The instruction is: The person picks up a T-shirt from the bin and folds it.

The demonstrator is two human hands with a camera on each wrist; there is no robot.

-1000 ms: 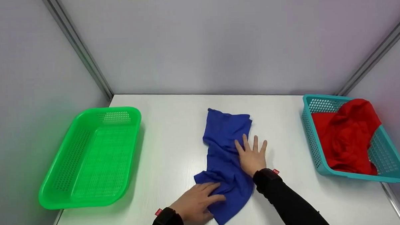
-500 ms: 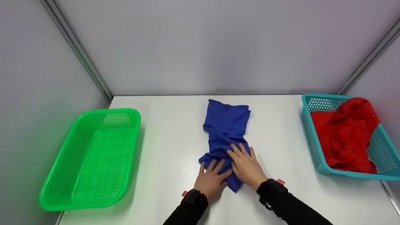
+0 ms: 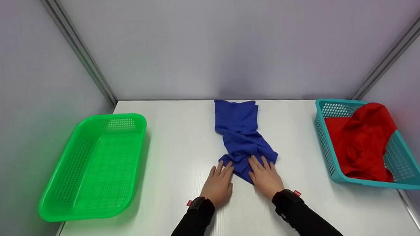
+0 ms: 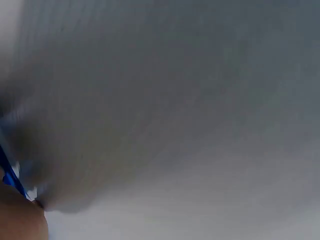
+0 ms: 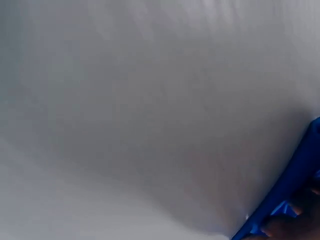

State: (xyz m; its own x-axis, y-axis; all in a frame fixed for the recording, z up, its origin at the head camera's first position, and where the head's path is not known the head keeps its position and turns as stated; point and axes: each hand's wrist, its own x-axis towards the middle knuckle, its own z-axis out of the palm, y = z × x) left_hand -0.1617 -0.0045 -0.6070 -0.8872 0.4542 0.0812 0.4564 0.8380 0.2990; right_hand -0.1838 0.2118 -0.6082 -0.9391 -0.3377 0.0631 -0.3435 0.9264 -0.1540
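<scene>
A wrinkled blue cloth (image 3: 236, 118) lies lengthwise on the white table, its far end near the back wall. At its near left corner my left hand (image 3: 217, 186) lies palm down, fingers straight, tips on the cloth's edge. My right hand (image 3: 266, 179) rests on the near right part with its fingers extended over the fabric. In the left wrist view only a sliver of blue cloth (image 4: 11, 172) shows beside part of the hand. The right wrist view catches the blue cloth's edge (image 5: 285, 185) with dark fingertips at the lower right corner.
A green plastic basket (image 3: 142, 141) stands on the left, partly past the table's edge. On the right, a turquoise basket (image 3: 322, 135) holds crumpled red cloth (image 3: 364, 144). Grey panels (image 3: 228, 44) wall in the back and both sides of the table.
Both hands have slid on the cloth. Its far end has shifted toward the back wall, and its near part has spread to the right. The baskets stay put.
</scene>
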